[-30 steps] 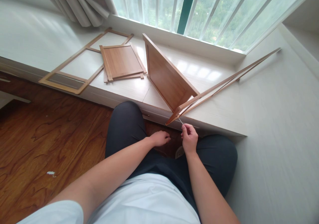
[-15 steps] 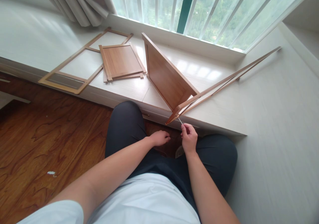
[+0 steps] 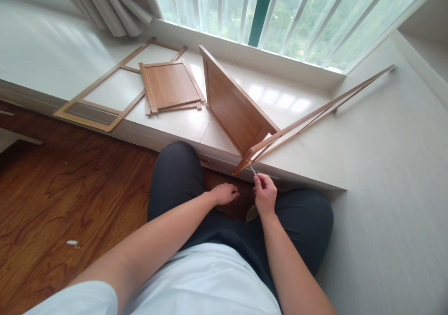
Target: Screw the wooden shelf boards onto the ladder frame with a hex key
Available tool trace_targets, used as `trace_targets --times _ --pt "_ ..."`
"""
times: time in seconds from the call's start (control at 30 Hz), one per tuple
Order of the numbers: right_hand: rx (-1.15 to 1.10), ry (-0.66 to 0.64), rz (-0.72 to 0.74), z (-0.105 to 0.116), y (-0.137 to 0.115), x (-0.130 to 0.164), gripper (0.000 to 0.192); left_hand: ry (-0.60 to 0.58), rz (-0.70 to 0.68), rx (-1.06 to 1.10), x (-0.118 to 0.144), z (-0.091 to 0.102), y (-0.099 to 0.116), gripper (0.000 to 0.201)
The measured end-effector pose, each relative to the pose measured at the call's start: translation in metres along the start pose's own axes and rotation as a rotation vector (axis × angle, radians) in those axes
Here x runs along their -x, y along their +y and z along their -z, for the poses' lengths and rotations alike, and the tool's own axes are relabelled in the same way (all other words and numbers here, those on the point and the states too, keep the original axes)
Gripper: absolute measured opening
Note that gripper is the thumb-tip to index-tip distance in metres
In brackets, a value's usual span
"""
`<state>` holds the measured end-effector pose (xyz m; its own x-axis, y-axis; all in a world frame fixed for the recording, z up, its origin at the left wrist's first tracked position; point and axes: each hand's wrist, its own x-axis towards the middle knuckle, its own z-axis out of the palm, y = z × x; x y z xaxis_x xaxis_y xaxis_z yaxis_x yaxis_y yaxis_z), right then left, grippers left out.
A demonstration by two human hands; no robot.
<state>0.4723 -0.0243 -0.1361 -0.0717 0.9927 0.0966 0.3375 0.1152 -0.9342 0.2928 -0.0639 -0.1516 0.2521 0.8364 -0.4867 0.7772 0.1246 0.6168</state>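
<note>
Brown wood makes up nearly every piece laid out on the pale window seat (image 3: 308, 151). A framed wooden panel (image 3: 234, 105) stands on edge there, and its near end meets a long side frame (image 3: 269, 142), also on edge, so that the two form a V near the front of the seat, pointing toward the person.

The right hand (image 3: 266, 196) is just below that corner, thumb and fingers pinched on a thin metal rod (image 3: 253, 170) — a hex key or similar driver, by the look of it. Its far end reaches the end of the side frame; whether it sits in a screw head is too small to tell. The left hand (image 3: 224, 194) hangs loosely curled between the knees, apart from the wood, and seems to hold nothing, though its palm is hidden.

As far as can be judged, the work is at an early stage: this one corner appears brought together, perhaps not yet tight. Left over and apparently unjoined are a flat ladder-like frame (image 3: 84, 121), jutting past the front edge of the seat, and a small stack of shorter panels (image 3: 171, 86) lying beside it — partly over its rail.
</note>
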Motion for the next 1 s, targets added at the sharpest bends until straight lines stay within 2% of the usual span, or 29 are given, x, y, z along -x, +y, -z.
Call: trace_targets --times 0.17,0.4,0.63,1.0 --pt "-0.020 0.003 -0.034 -0.0016 0.0007 -0.0006 0.038 -0.001 0.004 -0.004 0.0012 0.0011 0.0017 0.029" --pt "-0.158 -0.002 -0.117 -0.0042 -0.0034 -0.0011 0.036 -0.001 0.006 -0.013 0.0007 0.0013 0.0013 0.030" --pt "-0.247 -0.008 -0.198 -0.0056 -0.0053 -0.0024 0.045 -0.004 0.005 -0.014 0.0013 0.0017 0.0019 0.029" --pt "-0.125 0.011 -0.202 -0.0033 -0.0016 -0.0029 0.052 -0.002 0.007 -0.007 -0.0002 0.0000 0.0008 0.030"
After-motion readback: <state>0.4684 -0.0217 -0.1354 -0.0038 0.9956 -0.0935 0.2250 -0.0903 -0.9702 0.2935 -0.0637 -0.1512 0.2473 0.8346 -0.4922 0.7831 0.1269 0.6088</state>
